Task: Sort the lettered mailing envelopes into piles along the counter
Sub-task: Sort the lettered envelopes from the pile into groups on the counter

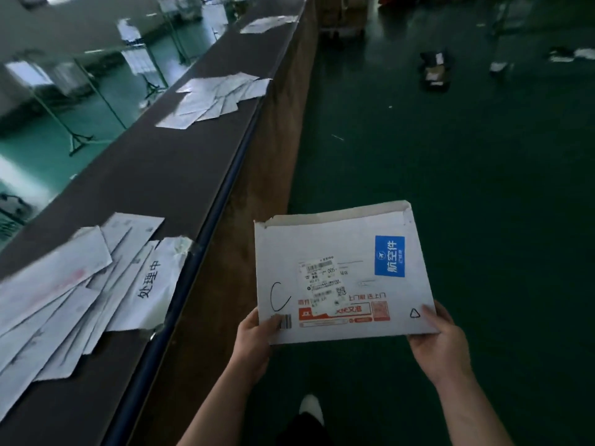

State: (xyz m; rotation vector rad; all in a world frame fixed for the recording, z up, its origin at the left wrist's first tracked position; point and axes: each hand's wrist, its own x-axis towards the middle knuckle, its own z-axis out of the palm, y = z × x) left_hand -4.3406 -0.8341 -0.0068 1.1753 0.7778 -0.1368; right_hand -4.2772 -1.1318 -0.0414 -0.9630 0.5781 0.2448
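Observation:
I hold a white mailing envelope [341, 272] flat in front of me, over the green floor to the right of the counter. It bears a hand-drawn letter C, a blue sticker and a shipping label. My left hand [254, 342] grips its lower left corner. My right hand [441, 342] grips its lower right corner. On the dark counter [161, 175] lie three piles of white envelopes: a near pile [64, 300] at the left, a middle pile [215, 99] and a far pile [267, 24].
A paper sign [151, 281] with printed characters is taped at the counter's edge beside the near pile. Glass runs along the counter's far side. A dark parcel [434, 69] lies on the green floor [450, 156] far ahead. My white shoe [311, 408] shows below.

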